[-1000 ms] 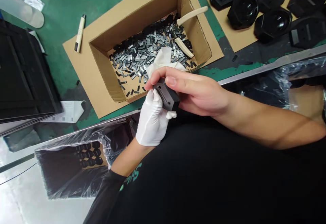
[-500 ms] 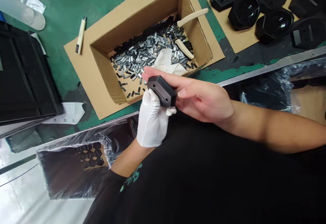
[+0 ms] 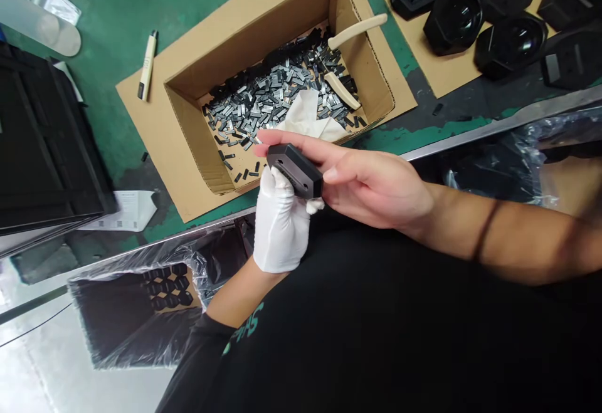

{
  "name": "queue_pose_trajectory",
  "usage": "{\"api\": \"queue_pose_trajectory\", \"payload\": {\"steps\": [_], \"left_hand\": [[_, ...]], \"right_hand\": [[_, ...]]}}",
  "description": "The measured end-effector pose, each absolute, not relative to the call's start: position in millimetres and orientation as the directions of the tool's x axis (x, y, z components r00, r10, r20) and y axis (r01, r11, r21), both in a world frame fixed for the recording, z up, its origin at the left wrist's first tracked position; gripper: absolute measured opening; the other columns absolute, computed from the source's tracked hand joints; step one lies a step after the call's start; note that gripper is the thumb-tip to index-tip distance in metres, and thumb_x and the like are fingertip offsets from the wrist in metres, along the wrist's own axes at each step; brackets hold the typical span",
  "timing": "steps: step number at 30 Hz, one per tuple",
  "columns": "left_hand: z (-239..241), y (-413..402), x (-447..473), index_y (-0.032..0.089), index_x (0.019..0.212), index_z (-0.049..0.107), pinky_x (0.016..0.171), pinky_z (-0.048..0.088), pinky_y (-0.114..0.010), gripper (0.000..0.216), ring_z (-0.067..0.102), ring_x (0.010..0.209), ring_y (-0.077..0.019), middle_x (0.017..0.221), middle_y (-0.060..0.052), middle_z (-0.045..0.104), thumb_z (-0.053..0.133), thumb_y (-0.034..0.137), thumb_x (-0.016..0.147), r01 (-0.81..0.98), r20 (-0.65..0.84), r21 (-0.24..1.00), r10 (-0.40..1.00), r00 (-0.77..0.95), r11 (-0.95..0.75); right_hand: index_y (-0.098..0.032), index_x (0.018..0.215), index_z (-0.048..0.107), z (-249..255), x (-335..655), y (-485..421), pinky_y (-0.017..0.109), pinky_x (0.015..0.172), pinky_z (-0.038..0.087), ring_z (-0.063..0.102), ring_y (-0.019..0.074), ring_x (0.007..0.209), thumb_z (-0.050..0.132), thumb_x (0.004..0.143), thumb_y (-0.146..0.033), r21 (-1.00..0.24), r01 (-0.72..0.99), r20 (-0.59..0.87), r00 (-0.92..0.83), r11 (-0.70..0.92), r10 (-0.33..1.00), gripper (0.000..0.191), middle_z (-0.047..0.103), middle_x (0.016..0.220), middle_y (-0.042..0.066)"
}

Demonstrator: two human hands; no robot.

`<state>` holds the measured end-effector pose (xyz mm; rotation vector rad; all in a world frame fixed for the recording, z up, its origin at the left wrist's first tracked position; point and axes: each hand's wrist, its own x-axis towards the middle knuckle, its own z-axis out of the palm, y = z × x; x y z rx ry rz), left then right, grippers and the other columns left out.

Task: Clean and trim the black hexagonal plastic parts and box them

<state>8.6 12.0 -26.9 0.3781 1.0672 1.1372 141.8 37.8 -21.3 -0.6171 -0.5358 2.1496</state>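
Observation:
Between my hands, in front of the near edge of a cardboard box (image 3: 188,131), is a black eight-sided plastic part (image 3: 301,173) with a slot and small holes in its face. My left hand (image 3: 282,225), in a white glove, is closed on its lower side with the thumb over the face. The bare right hand (image 3: 376,184) grips its right end and far side, fingers stretched along it and thumb at the edge. Many small black and silver strips (image 3: 277,90) lie in the box, with a crumpled white tissue (image 3: 308,115) on top.
Two cream curved handles stick up at the box's right, one handle (image 3: 357,29) crossing its rim. A cream marker-like pen (image 3: 148,65) lies to the left. Larger black parts (image 3: 454,21) stand on cardboard at the upper right. A plastic-lined bin (image 3: 126,319) sits below the table edge.
The black part and both hands have shifted slightly left. The part has turned a little in the grip; both hands still hold it.

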Motion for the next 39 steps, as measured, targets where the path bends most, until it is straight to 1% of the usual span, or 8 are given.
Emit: {"api": "queue_pose_trajectory", "payload": {"steps": [4, 9, 16, 21, 25, 30, 34, 39], "left_hand": [[-22.5, 13.6, 8.7, 0.026, 0.096, 0.067, 0.062, 0.05, -0.019, 0.01, 0.052, 0.067, -0.0112, 0.084, 0.002, 0.06, 0.066, 0.021, 0.105, -0.472, -0.506, 0.761, 0.863, -0.004, 0.444], [-20.4, 16.0, 10.1, 0.024, 0.099, 0.063, 0.056, 0.046, -0.021, 0.015, 0.05, 0.064, -0.0111, 0.082, 0.001, 0.057, 0.055, 0.026, 0.111, -0.494, -0.509, 0.749, 0.861, -0.004, 0.441], [-38.9, 10.8, 7.4, 0.023, 0.099, 0.064, 0.055, 0.048, -0.017, 0.041, 0.053, 0.063, -0.0081, 0.083, 0.003, 0.06, 0.083, 0.059, 0.091, -0.515, -0.385, 0.787, 0.923, 0.021, 0.34], [-37.4, 12.4, 9.3, 0.024, 0.099, 0.064, 0.057, 0.052, -0.016, 0.036, 0.059, 0.072, -0.0095, 0.09, 0.003, 0.061, 0.09, 0.046, 0.088, -0.54, -0.434, 0.751, 0.9, 0.033, 0.382], [-38.8, 11.6, 9.8, 0.023, 0.102, 0.067, 0.06, 0.054, -0.017, 0.031, 0.06, 0.078, -0.0107, 0.096, 0.001, 0.064, 0.092, 0.037, 0.087, -0.573, -0.47, 0.709, 0.881, 0.052, 0.412], [-40.2, 11.2, 7.9, 0.025, 0.109, 0.068, 0.063, 0.055, -0.018, 0.023, 0.063, 0.083, -0.0119, 0.101, 0.0, 0.066, 0.083, 0.037, 0.096, -0.588, -0.451, 0.699, 0.889, 0.079, 0.407], [-34.8, 13.9, 6.8, 0.024, 0.104, 0.067, 0.057, 0.05, -0.019, 0.009, 0.056, 0.07, -0.0103, 0.092, 0.001, 0.061, 0.071, 0.032, 0.104, -0.562, -0.45, 0.714, 0.889, 0.088, 0.417], [-28.8, 14.1, 7.2, 0.021, 0.1, 0.064, 0.062, 0.052, -0.018, 0.012, 0.055, 0.067, -0.0095, 0.086, 0.0, 0.06, 0.056, 0.018, 0.109, -0.491, -0.457, 0.76, 0.887, 0.062, 0.426]], "right_hand": [[-0.019, 0.141, 0.064, -21.5, 141.1, 40.7, 0.043, 0.128, 0.047, 0.061, 0.0281, 0.145, 0.059, 0.073, -0.019, -0.589, -0.568, -0.233, -0.562, -0.575, 0.794, 0.068, 0.067, 0.156, 0.007], [-0.018, 0.134, 0.065, -18.0, 141.4, 44.7, 0.037, 0.107, 0.059, 0.069, 0.0249, 0.119, 0.057, 0.073, -0.018, -0.625, -0.537, -0.207, -0.586, -0.567, 0.784, 0.062, 0.075, 0.132, 0.008], [-0.016, 0.112, 0.07, -13.4, 141.7, 51.1, 0.027, 0.083, 0.057, 0.066, 0.0174, 0.097, 0.053, 0.073, -0.011, -0.655, -0.539, -0.192, -0.559, -0.529, 0.807, 0.043, 0.072, 0.109, 0.004], [-0.018, 0.089, 0.067, -16.9, 137.4, 54.4, 0.03, 0.081, 0.055, 0.065, 0.0196, 0.094, 0.055, 0.078, -0.018, -0.673, -0.543, -0.202, -0.517, -0.501, 0.832, 0.016, 0.068, 0.102, 0.005], [-0.02, 0.087, 0.065, -23.1, 136.6, 57.1, 0.03, 0.081, 0.055, 0.063, 0.0199, 0.093, 0.059, 0.083, -0.022, -0.679, -0.537, -0.206, -0.516, -0.501, 0.831, 0.007, 0.067, 0.102, 0.005], [-0.019, 0.094, 0.065, -23.0, 140.8, 57.8, 0.034, 0.087, 0.057, 0.063, 0.0221, 0.1, 0.057, 0.068, -0.017, -0.645, -0.549, -0.181, -0.565, -0.531, 0.805, 0.027, 0.065, 0.107, 0.007], [-0.018, 0.109, 0.065, -18.3, 142.5, 54.5, 0.029, 0.083, 0.055, 0.064, 0.0191, 0.1, 0.053, 0.056, -0.01, -0.629, -0.543, -0.19, -0.587, -0.556, 0.787, 0.055, 0.067, 0.112, 0.005], [-0.019, 0.121, 0.066, -21.3, 146.0, 53.2, 0.028, 0.085, 0.056, 0.064, 0.0194, 0.103, 0.057, 0.058, -0.008, -0.648, -0.547, -0.123, -0.611, -0.53, 0.782, 0.064, 0.069, 0.111, 0.003]]}}
